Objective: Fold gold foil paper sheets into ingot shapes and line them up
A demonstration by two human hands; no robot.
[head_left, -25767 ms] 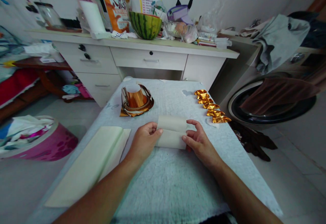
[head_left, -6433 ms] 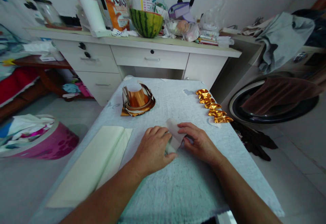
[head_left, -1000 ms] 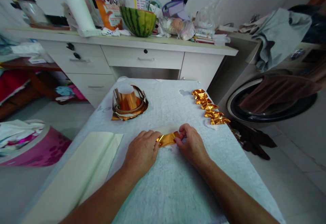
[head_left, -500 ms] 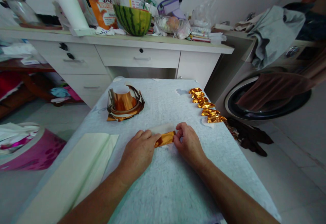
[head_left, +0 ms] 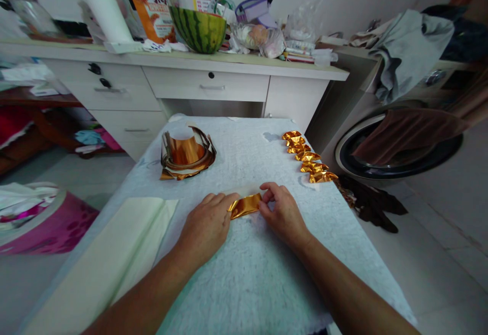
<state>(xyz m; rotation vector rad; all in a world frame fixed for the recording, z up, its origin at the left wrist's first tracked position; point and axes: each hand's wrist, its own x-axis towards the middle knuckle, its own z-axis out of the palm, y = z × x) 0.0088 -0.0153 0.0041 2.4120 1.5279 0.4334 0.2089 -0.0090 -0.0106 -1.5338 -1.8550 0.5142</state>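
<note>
Between my hands lies a narrow folded strip of gold foil paper (head_left: 245,206), just above the cloth-covered table. My left hand (head_left: 209,221) pinches its left end, fingers closed. At the other end, my right hand (head_left: 281,212) grips with thumb and curled fingers. Several twisted gold foil pieces (head_left: 310,156) form a slanting row near the table's right edge. A curled stack of gold foil sheets (head_left: 186,153) stands at the far left of the table. Closer to me on the left rests a folded stack of pale yellow paper (head_left: 102,253).
A pink bin (head_left: 49,223) with paper in it stands left of the table (head_left: 244,284). Behind is a white counter (head_left: 206,60) with drawers, holding a cut watermelon (head_left: 199,30) and bags. A front-loading washing machine (head_left: 381,147) is at the right, draped with cloths.
Beneath my left fingertips, more of the strip's left end now shows, and its surface looks more creased and rounded. The pale piece behind it shows less. Both hands have barely moved.
</note>
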